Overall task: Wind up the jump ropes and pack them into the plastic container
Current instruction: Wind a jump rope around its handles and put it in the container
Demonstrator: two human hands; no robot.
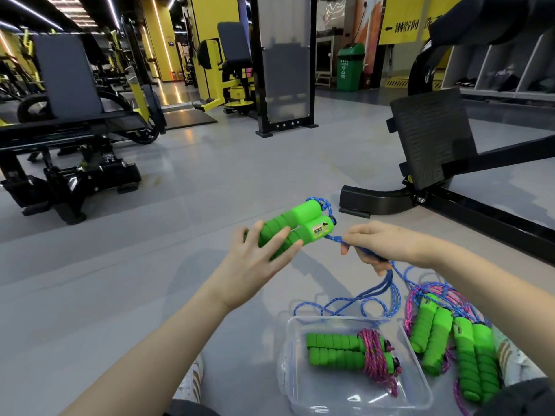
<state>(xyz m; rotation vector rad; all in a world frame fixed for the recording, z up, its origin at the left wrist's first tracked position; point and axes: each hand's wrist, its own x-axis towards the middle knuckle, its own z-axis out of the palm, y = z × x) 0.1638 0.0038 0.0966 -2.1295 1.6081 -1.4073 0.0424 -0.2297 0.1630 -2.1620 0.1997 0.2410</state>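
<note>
My left hand [255,262] holds two green foam handles [300,225] of a blue jump rope side by side, above the floor. My right hand [381,244] pinches the blue rope [375,295] close to the handles; the rest of it hangs down in loose loops to the floor. A clear plastic container [420,394] sits in front of me with one wound pink rope and its green handles [351,352] inside. To its right lie several more green handles [456,346] with tangled pink and blue ropes.
Grey gym floor all around. A black machine footplate and base [432,139] stand just beyond my right hand. A black and yellow bench machine [75,145] is at the left. My white shoe [192,382] is beside the container.
</note>
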